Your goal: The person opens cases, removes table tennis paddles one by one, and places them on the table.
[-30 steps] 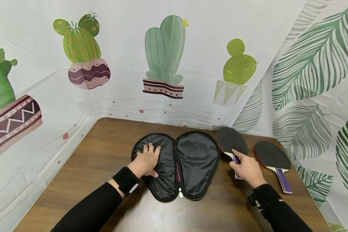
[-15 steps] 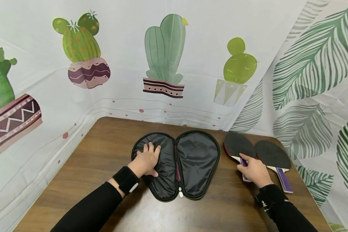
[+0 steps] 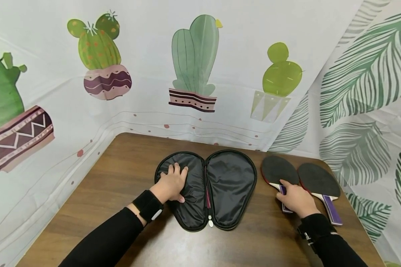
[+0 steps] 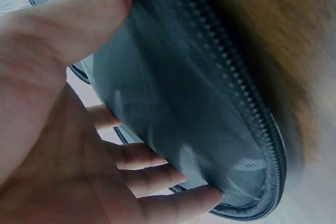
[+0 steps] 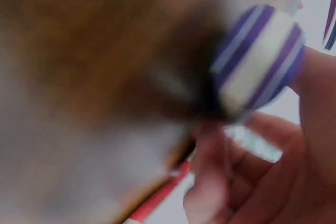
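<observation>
An unzipped black paddle case (image 3: 232, 189) lies spread on the table, its two halves side by side. My left hand (image 3: 172, 183) rests on the left half with fingers spread; in the left wrist view the fingertips touch the black fabric (image 4: 173, 87). A black-faced table tennis paddle (image 3: 279, 170) lies right of the case, and my right hand (image 3: 297, 198) grips its purple-and-white handle. The striped handle end (image 5: 260, 59) shows between thumb and fingers in the right wrist view. Close to its right lies a second paddle (image 3: 319, 180), handle toward me.
The wooden table (image 3: 127, 163) meets a white cloth backdrop (image 3: 147, 66) printed with cacti and leaves. A zipper pull (image 3: 210, 222) hangs at the case's near end, between the halves. The second paddle lies near the table's right edge.
My right hand has moved the held paddle rightward, away from the case, until its blade is right at the second paddle. The left hand has stayed on the case; the head view has shifted slightly.
</observation>
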Demonstrator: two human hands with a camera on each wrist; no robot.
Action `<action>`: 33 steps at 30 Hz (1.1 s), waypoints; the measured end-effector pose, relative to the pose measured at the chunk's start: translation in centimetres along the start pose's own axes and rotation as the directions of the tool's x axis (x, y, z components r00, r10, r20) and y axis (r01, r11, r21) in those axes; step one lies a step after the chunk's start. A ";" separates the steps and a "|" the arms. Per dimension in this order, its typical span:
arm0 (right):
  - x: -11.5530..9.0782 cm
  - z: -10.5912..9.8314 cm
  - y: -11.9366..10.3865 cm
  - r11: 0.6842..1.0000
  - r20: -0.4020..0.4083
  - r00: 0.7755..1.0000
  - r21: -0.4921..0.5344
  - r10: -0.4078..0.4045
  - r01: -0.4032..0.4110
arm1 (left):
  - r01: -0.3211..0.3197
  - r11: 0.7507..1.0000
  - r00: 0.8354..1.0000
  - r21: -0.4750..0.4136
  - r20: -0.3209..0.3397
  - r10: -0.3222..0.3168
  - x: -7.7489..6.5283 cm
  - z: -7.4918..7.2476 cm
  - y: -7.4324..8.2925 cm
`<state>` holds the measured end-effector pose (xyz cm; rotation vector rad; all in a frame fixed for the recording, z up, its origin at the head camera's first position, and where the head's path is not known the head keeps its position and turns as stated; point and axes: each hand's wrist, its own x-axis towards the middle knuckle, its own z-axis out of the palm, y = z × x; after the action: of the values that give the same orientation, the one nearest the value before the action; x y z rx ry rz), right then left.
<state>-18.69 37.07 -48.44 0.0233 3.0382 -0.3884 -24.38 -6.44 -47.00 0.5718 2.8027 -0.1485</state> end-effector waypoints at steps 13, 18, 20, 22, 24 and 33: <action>0.0 0.6 -8.3 0.981 -0.128 0.977 0.063 -0.173 0.182 | -0.005 1.000 1.000 0.008 -0.017 0.005 -0.3 -0.3 -0.2; 0.0 2.5 -9.2 0.973 -0.060 0.971 0.022 -0.230 0.231 | -0.013 1.000 1.000 0.015 -0.019 0.014 -0.6 -0.2 -0.2; 0.1 2.9 -9.3 0.971 -0.046 0.971 0.014 -0.236 0.237 | -0.018 1.000 1.000 0.021 -0.022 0.019 -0.7 -0.1 -0.2; 0.2 3.1 -9.4 0.971 -0.033 0.971 0.009 -0.237 0.238 | -0.029 0.999 0.999 0.018 -0.030 0.030 -0.8 0.0 -0.4; 0.2 3.2 -9.4 0.972 -0.029 0.971 -0.001 -0.237 0.237 | -0.048 0.999 0.998 0.008 -0.036 0.048 -0.9 0.1 -0.7; -0.1 3.5 -9.5 0.971 -0.054 0.970 -0.052 -0.237 0.234 | -0.200 0.958 0.963 -0.203 -0.221 0.154 -0.8 0.7 -5.4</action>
<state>-18.61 27.02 -49.45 -0.3375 3.1164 -0.3398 -25.64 -11.75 -47.23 0.8200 2.8863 0.2752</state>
